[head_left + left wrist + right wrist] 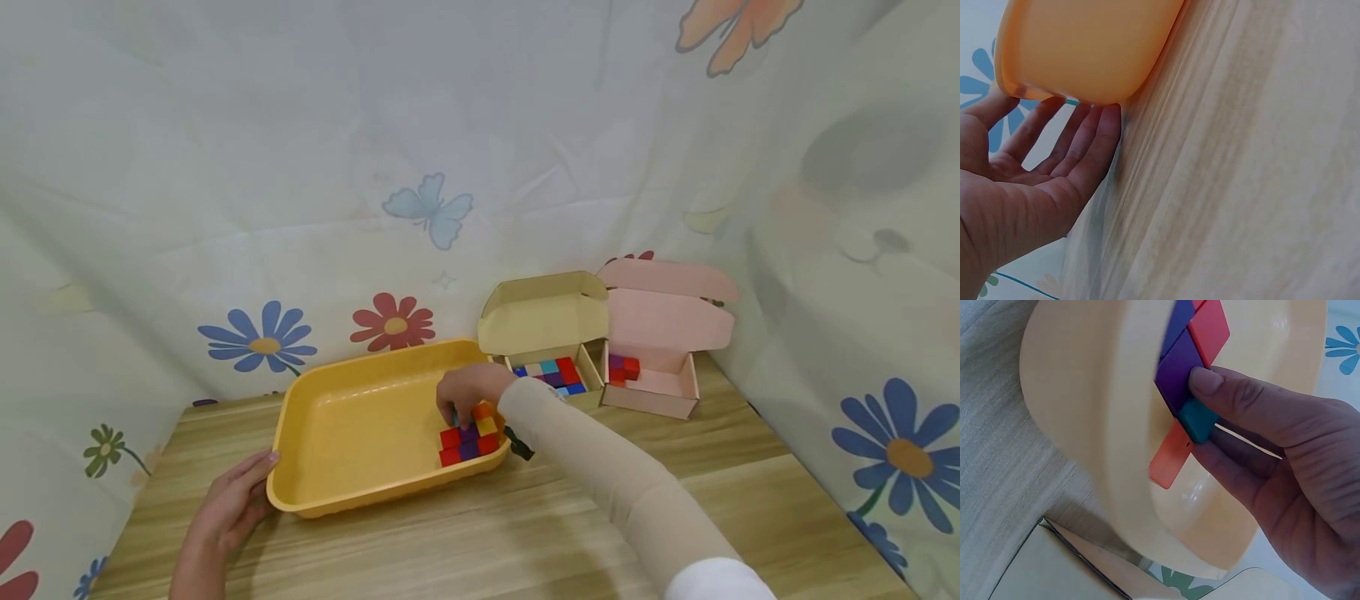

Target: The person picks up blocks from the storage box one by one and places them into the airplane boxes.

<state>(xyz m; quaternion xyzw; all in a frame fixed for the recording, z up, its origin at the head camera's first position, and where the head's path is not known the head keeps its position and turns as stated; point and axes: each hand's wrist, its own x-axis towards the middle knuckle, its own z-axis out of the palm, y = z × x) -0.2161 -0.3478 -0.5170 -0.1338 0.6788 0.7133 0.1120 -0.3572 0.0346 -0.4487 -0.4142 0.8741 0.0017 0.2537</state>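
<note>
A yellow tray (360, 500) lies on the table. At its near left corner, my left hand (234, 500) touches the wall and rim with fairly straight fingers (1100, 128). Over the right end of the tray, my right hand (472, 390) reaches down among the blocks. Between thumb and fingers it pinches a teal block (1197, 420). Beside that block are a purple block (1177, 372), an orange block (1171, 455) and a red block (1210, 330). In the head view, red, purple and yellow blocks (487, 426) sit together near the right wall; my hand hides some.
Right of the tray stands an open tan box (592, 385) holding several coloured blocks. Next to it, an open pink box (648, 402) has a few red and purple blocks at its left. A patterned cloth (315, 167) hangs behind the wooden table (600, 533).
</note>
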